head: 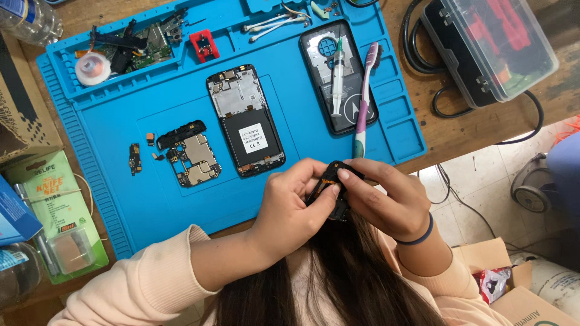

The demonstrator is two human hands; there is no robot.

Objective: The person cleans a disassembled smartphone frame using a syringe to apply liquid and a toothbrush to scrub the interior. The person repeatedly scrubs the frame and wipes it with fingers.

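I hold a small black phone part [333, 188] with both hands, just past the near edge of the blue repair mat [121, 199], at about 5 o'clock from the mat's middle. My left hand [289, 205] pinches it from the 9 o'clock side, fingers [331, 191] closed on it. My right hand [386, 202] grips it from the 3 o'clock side, one fingertip pressed on top. My fingers cover most of the part, so I cannot tell its full shape.

At 12 o'clock from my hands lies the open phone frame [246, 121], very close. At 10 o'clock sits the circuit board [192, 158]. At 1 o'clock the toothbrush [364, 96] lies across the phone back cover [347, 115], beside a syringe [337, 75], and its end reaches near my right hand.

The middle-left of the mat has bare room. My hair [338, 278] hides the desk edge below my hands. The clear plastic box [489, 45] at 2 o'clock is cut off at the top.
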